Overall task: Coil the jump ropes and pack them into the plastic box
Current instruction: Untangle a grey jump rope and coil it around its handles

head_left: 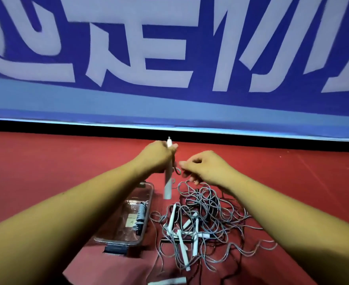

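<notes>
Behind both hands, banner (169,48) shows large, partly cropped white characters.

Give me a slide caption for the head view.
Left hand holds white handle upright, right hand pinches grey cord above tangled ropes beside plastic box.

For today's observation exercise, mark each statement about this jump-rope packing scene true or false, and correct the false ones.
1. The left hand holds a white handle upright. True.
2. The plastic box is empty. False: one coiled rope already lies in it.
3. The right hand pinches grey cord beside the handle. True.
4. The tangled ropes lie inside the box. False: they lie on the red floor, right of the box.
5. The box's lid is closed. False: the box is open at the top.
</notes>
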`<control>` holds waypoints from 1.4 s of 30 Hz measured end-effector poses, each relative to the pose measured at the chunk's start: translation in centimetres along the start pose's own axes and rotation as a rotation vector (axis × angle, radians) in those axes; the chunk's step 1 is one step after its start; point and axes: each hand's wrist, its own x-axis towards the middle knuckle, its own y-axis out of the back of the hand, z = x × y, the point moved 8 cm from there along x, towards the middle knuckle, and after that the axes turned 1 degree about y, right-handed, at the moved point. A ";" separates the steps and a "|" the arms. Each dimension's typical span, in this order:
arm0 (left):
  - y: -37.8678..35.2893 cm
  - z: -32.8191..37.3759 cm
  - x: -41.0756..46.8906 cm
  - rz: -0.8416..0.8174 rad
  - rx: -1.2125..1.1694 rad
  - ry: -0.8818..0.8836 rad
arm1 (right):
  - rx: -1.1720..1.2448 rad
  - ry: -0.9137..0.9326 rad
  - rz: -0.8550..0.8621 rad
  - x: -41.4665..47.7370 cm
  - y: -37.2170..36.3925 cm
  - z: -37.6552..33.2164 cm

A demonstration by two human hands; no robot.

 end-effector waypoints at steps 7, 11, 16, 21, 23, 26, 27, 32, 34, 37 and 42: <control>-1.2 1.5 -4.1 -0.530 -0.315 0.040 | 0.007 0.102 -0.106 0.2 -1.4 0.6; 2.3 2.4 -2.0 -0.376 -0.820 0.072 | 0.317 0.007 -0.320 -0.2 -3.3 0.6; 8.0 -0.5 0.5 0.102 -1.047 0.034 | -0.216 0.052 -0.252 0.6 -0.8 3.5; 6.0 -0.5 -0.5 0.014 -0.525 0.026 | -0.186 0.132 -0.239 0.3 -0.2 1.0; 4.4 1.1 -1.1 -0.098 -0.362 -0.075 | -0.122 0.220 -0.260 -0.2 -0.7 -1.8; 1.2 1.6 -2.0 -0.326 -0.124 -0.122 | 0.146 0.243 -0.136 0.0 0.7 -4.0; 0.6 1.4 -2.1 -0.374 -0.114 -0.110 | 0.200 0.244 -0.086 0.2 1.4 -4.2; 3.7 1.6 -0.2 -0.098 -0.484 -0.066 | 0.020 0.223 -0.107 0.7 3.2 -1.3; 5.8 0.7 0.5 0.022 -0.614 -0.026 | -0.089 0.097 -0.168 1.0 3.5 2.1; 8.4 -1.8 1.0 0.133 -0.602 0.055 | -0.183 -0.065 -0.138 1.1 4.9 6.0; 9.7 -3.4 0.9 0.250 0.215 0.077 | -0.221 -0.054 -0.057 1.4 4.4 4.8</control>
